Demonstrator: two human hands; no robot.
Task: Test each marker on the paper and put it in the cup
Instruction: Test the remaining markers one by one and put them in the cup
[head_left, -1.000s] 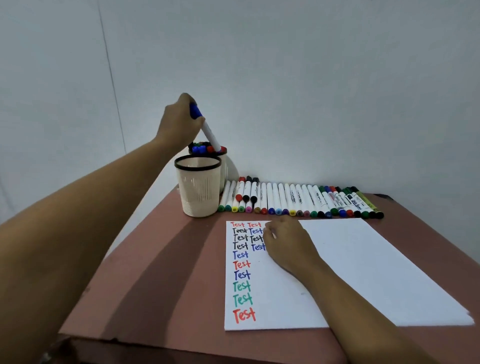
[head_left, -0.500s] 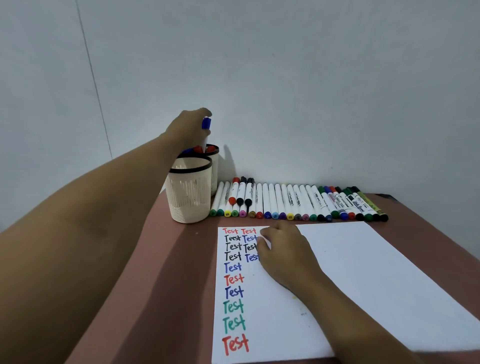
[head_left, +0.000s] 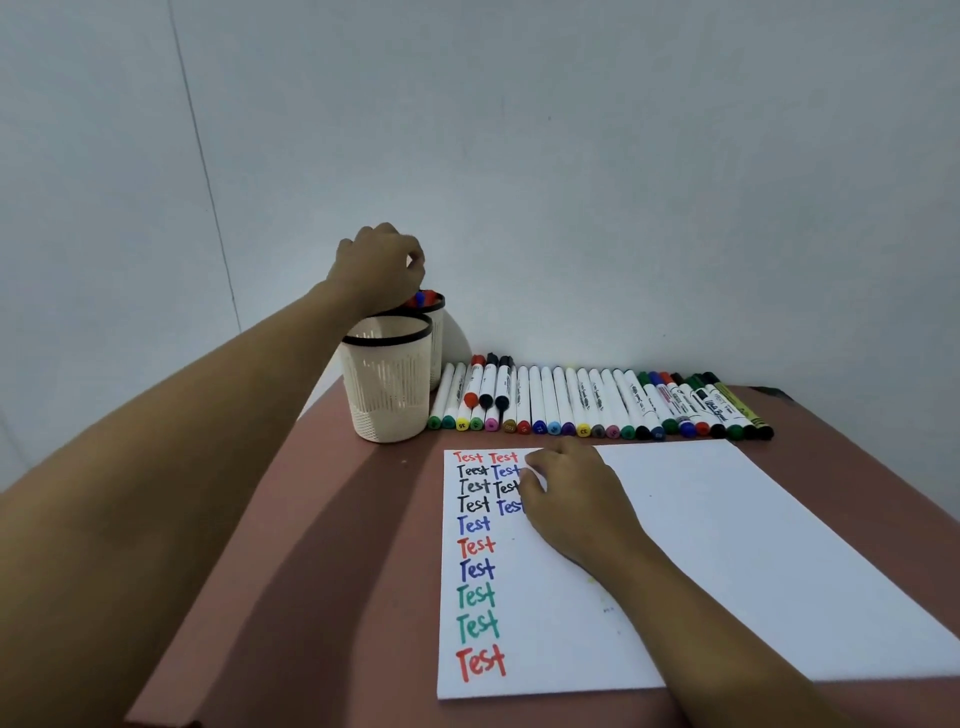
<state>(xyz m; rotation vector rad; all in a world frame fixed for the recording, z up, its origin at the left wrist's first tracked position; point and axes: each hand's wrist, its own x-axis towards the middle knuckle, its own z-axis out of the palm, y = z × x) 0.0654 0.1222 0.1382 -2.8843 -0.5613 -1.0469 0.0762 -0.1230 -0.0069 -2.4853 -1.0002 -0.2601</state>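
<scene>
Hovering over rear cup, L hand curled (grip unclear); R hand relaxed on paper

Free to pass over bare bench left of paper. Blocked along back by marker row, at back left by front cup, rear cup behind it.

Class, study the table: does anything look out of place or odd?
Yes: three markers seem to lie on top of the row at its left end, and one black word on the paper reads "Teest".
</scene>
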